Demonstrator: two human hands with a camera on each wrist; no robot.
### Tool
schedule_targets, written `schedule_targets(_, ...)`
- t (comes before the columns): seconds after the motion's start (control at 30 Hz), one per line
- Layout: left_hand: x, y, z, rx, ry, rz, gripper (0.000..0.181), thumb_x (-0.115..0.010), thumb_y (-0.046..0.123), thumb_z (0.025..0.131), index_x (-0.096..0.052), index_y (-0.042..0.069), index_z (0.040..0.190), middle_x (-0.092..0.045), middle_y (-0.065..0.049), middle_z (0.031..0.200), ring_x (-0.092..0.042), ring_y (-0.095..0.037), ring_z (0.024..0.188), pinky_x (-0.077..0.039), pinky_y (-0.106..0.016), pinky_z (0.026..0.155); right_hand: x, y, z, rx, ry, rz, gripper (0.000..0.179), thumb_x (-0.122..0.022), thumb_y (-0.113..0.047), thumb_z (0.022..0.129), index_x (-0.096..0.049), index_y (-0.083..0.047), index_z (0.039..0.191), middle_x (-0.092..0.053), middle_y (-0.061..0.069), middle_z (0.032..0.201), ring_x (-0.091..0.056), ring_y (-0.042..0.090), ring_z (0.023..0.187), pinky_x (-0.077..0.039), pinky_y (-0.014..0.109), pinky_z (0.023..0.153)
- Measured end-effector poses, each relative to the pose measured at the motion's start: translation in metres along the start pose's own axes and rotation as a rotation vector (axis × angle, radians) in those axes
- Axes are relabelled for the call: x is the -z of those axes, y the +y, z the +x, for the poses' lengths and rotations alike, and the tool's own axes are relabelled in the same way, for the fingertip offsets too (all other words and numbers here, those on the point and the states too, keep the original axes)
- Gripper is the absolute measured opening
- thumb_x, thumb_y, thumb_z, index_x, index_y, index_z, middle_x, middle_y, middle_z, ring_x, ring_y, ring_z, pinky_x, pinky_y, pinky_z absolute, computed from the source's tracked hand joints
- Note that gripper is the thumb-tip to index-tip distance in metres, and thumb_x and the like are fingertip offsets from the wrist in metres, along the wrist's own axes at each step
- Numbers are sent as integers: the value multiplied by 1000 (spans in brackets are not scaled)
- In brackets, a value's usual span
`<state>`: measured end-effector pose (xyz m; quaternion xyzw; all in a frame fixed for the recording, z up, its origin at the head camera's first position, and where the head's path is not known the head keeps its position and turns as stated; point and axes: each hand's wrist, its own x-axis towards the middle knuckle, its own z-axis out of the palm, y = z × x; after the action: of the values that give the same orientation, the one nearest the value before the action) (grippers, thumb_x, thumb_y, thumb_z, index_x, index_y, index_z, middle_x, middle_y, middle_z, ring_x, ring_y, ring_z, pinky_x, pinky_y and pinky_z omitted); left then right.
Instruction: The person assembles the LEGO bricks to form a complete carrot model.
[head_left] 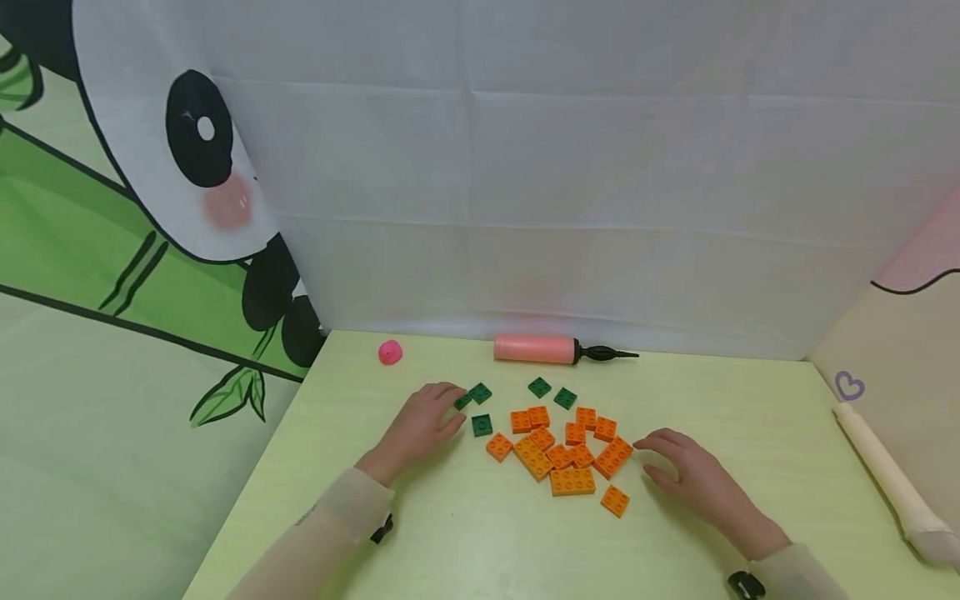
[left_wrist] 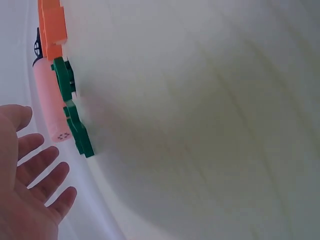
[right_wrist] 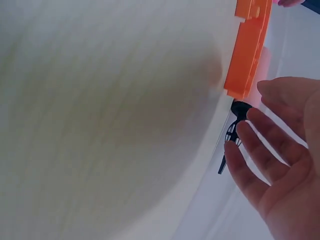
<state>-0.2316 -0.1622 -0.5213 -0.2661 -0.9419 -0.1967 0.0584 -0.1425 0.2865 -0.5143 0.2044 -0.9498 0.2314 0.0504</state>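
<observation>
In the head view, several orange toy bricks (head_left: pixel 572 481) lie in a loose cluster on the table. Several green toy bricks (head_left: pixel 482 425) are scattered behind and to the left of them. My left hand (head_left: pixel 426 421) is at the left, its fingertips by a green brick (head_left: pixel 462 402) that they partly hide; whether they touch it I cannot tell. The left wrist view shows that palm with fingers (left_wrist: pixel 44 175) spread and relaxed, holding nothing. On the right side, my right hand (head_left: pixel 697 483) hovers beside a long orange brick (head_left: pixel 613 457), its fingers (right_wrist: pixel 265 145) loosely bent around nothing.
A pink hand pump (head_left: pixel 534 349) with a black nozzle lies along the back of the table (head_left: pixel 480 550). Left of it sits a small pink object (head_left: pixel 390 352). A pale rolled tube (head_left: pixel 888 475) lies along the right edge. Behind the table hangs a pale cloth (head_left: pixel 600 167).
</observation>
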Motion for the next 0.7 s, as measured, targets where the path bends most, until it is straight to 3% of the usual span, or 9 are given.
schedule_targets(0.3,-13,24,3,-71,-58,-9,43,-69,28,103,-63,10,141,-61,-8,140,-55,-28,130,-43,-47,111,-5,-11,-5,79,-120,86,35,-79,-2,90,-75,-22,119,-66,-8,123,-64,22,114,-55,49,95)
schedule_targets(0.5,-19,45,4,-127,-102,-13,38,-65,28,104,-65,11,138,-62,-4,137,-56,-24,127,-43,-42,111,-12,-14,-9,167,-146,121,40,-78,0,89,-76,-22,122,-64,-12,123,-63,15,111,-56,42,93)
schedule_targets(0.7,-26,62,6,-206,-84,-80,30,-68,19,101,-69,11,130,-64,-2,130,-58,-22,121,-45,-38,108,-14,-20,-11,181,-186,120,39,-78,-2,89,-75,-22,123,-62,-13,122,-62,10,108,-56,38,91)
